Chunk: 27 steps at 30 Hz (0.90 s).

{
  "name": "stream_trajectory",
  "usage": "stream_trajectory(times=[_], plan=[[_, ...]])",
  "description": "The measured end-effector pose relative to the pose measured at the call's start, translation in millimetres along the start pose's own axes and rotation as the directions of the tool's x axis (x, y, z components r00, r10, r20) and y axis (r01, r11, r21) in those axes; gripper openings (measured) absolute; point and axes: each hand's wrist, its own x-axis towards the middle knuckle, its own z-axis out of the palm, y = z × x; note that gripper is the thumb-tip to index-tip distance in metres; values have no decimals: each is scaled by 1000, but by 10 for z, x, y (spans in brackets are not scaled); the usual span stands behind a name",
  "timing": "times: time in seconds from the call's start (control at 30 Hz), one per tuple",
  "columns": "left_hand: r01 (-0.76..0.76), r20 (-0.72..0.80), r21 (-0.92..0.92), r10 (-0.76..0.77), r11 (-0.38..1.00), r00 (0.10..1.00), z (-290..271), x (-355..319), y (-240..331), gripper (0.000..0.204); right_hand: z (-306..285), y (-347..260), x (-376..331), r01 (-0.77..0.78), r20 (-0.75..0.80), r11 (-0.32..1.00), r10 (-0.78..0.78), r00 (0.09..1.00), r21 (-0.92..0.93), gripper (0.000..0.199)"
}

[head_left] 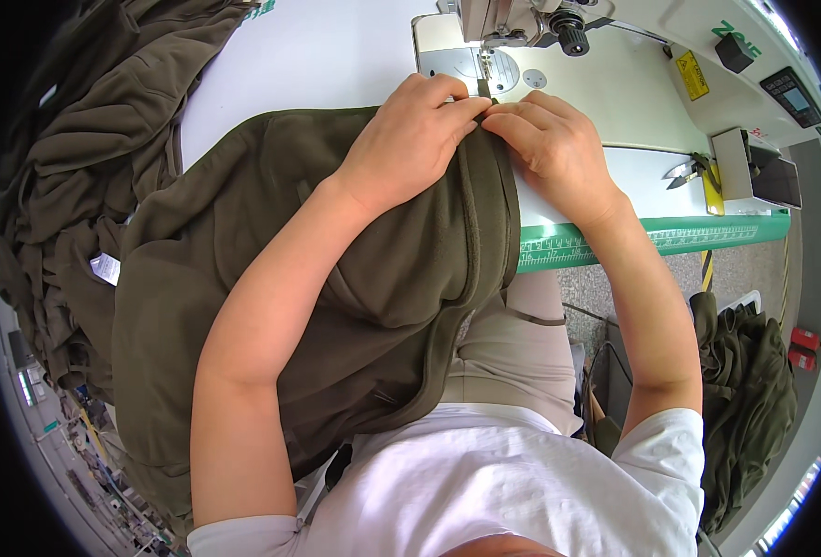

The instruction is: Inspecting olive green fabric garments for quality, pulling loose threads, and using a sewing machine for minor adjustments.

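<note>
An olive-green fleece garment [243, 260] lies across the white sewing table and hangs over my lap. My left hand [410, 135] pinches its top edge, fingers closed on the fabric just in front of the presser foot [485, 74] of the white sewing machine [605, 84]. My right hand [554, 144] presses the same edge from the right, fingertips meeting those of the left hand. The needle area is partly hidden behind my fingers.
A heap of more olive garments [76, 148] lies at the table's left. Small thread snips [684, 172] rest on the machine bed to the right. A green ruler strip [652, 239] runs along the table's front edge. More olive fabric [749, 390] sits in a bin at lower right.
</note>
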Motion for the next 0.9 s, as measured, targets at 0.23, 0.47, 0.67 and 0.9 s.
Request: stream_trajectory(times=[0.23, 0.47, 0.67, 0.9], plan=[[-5, -23, -25, 4, 1000, 1000, 69, 115, -81, 26, -63, 118, 74, 20, 59, 1000, -18, 998, -18, 34], [-26, -65, -35, 24, 999, 998, 125, 217, -206, 24, 37, 238, 92, 1, 31, 999, 1, 1000, -42, 35], [57, -111, -111, -70, 992, 991, 109, 218, -188, 9, 54, 212, 94, -21, 18, 999, 22, 1000, -36, 35], [14, -110, -121, -28, 993, 994, 117, 261, -258, 6, 57, 225, 110, -31, 16, 997, 32, 999, -64, 36]])
